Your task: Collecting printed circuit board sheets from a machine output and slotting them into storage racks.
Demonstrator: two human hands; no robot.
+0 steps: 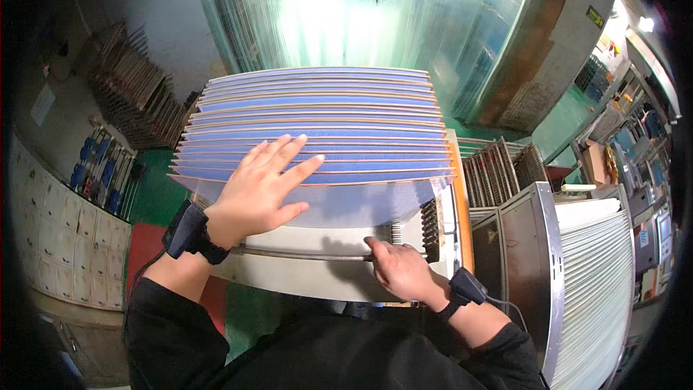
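Observation:
A row of thin bluish-violet panels (310,156) with tan edges stands on edge, one behind another, in front of me. My left hand (263,186) lies over the top edges of the nearest panels, its fingers spread and nothing held. A dark metal rod (310,253) runs crosswise at the near side of the row. Its right end is in my right hand (404,269), with the fingers curled round it. Under the panels is a pale surface (289,281), and a dark slotted comb-like strip (431,231) is at their right. The panels' lower edges are partly hidden.
Strip curtains (346,22) hang beyond the panels. To the right stand a metal cabinet-like rack (552,260) packed with white sheets and some slotted racks (494,170). Pale lockers (61,224) and stacked dark racks (133,90) line the left side.

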